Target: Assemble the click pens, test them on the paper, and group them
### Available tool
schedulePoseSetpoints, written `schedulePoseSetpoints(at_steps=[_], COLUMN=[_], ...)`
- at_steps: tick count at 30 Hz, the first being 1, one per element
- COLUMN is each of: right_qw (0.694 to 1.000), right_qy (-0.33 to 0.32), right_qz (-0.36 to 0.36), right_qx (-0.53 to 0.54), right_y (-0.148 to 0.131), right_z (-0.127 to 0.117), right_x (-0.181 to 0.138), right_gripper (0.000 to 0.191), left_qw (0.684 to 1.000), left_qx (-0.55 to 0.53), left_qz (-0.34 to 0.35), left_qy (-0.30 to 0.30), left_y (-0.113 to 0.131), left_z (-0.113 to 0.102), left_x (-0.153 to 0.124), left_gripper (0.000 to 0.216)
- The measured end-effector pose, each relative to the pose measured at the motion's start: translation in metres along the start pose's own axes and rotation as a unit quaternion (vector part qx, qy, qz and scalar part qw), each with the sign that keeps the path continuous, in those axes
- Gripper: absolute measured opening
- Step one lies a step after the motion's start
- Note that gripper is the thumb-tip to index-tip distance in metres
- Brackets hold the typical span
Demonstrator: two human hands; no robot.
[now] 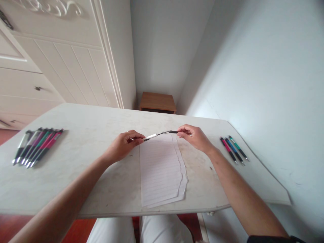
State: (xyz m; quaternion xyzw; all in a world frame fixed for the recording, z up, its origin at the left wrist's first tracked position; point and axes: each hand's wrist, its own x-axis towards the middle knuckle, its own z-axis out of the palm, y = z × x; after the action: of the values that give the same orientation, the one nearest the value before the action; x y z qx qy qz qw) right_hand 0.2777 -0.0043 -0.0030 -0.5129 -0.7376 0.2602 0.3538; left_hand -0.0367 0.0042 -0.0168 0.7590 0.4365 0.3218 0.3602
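Over the upper end of the paper, a ballpoint pen is in two parts. My left hand pinches its white barrel, which has a black clip end. Between thumb and fingers, my right hand grips the black front section. A thin dark refill spans the gap between the two parts; whether it is still seated in either one I cannot tell. Beneath lie torn-edged sheets of lined paper.
Several pens lie bunched at the table's left. Three more pens, pink, blue and green, rest at the right. The white table borders a wall on the right; a white cabinet and brown wooden stand are beyond.
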Motion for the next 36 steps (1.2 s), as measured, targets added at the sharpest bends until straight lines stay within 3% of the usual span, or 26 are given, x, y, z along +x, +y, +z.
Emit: schedulePoseSetpoints(at_steps=[5,9,36], right_qw=[0.994,0.983,0.958], right_qy=[0.083,0.111,0.096], right_qz=[-0.012,-0.019,0.021], right_qx=[0.069,0.142,0.270], right_y=[-0.003,-0.008,-0.016], right_z=[0.000,-0.001,-0.001], right_x=[0.000,0.000,-0.002], right_gripper=[0.025,0.026,0.026], left_qw=[1.000,0.999,0.997], left_qx=[0.016,0.029,0.058], left_qz=[-0.002,-0.005,0.014], left_qy=[0.017,0.024,0.039], left_y=[0.005,0.007,0.004], left_z=[-0.002,-0.003,-0.004], left_x=[0.000,0.000,0.000], left_gripper=[0.034,0.033,0.028])
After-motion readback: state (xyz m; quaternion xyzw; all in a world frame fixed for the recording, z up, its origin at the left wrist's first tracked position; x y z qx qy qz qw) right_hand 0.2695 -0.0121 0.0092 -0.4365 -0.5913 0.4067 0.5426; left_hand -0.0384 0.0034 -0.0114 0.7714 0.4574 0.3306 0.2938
